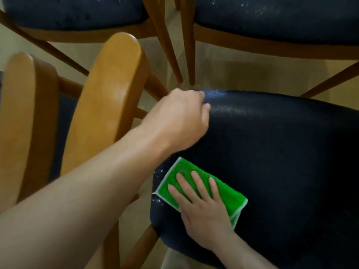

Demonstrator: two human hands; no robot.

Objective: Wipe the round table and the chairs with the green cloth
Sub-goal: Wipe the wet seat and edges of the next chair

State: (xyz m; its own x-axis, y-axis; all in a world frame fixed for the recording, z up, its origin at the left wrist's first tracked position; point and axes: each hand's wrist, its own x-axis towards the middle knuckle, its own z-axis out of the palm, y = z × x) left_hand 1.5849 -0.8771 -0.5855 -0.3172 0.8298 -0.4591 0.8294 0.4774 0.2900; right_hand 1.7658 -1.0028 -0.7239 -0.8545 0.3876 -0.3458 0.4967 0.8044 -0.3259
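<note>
A folded green cloth with a white border lies on the near left corner of a dark blue padded chair seat. My right hand presses flat on the cloth with straight, spread fingers. My left hand grips the far left edge of the same seat, fingers curled over the rim and thumb on top. White specks show on the seat near both hands. The round table is out of view.
Two more chairs with dark blue seats and wooden legs stand beyond. A wooden chair back rises at the left, close to my left forearm. Beige floor shows between the chairs.
</note>
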